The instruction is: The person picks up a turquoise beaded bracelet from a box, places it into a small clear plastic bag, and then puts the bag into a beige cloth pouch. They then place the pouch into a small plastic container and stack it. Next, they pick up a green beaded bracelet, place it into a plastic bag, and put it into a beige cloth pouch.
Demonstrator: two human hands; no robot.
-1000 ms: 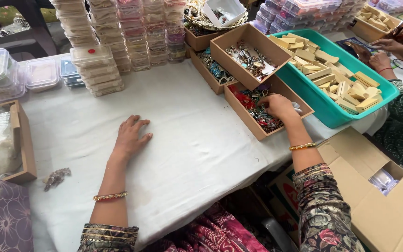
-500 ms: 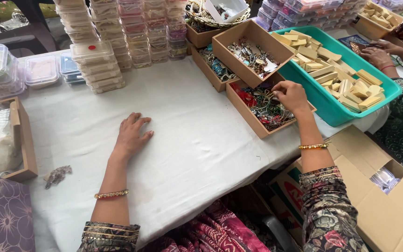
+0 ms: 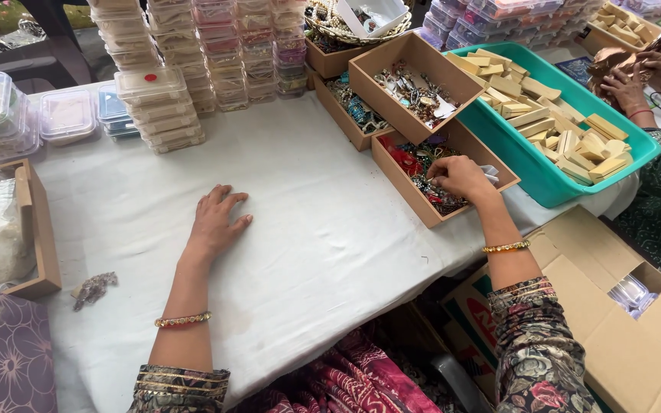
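Both fingertips of the right hand (image 3: 460, 177) are buried among tangled trinkets, so any grasp cannot be told. That hand curls inside the cardboard box (image 3: 399, 193); the left hand (image 3: 216, 223) lies flat, fingers spread, on the white cloth (image 3: 330, 252), well apart.

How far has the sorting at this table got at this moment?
Done: nothing picked out lies on the white tablecloth by the left hand, which rests flat and empty. In hand: the right hand digs into the nearest cardboard box of mixed trinkets; what its fingers grip is hidden. Left: that box looks full, as do two more boxes behind.
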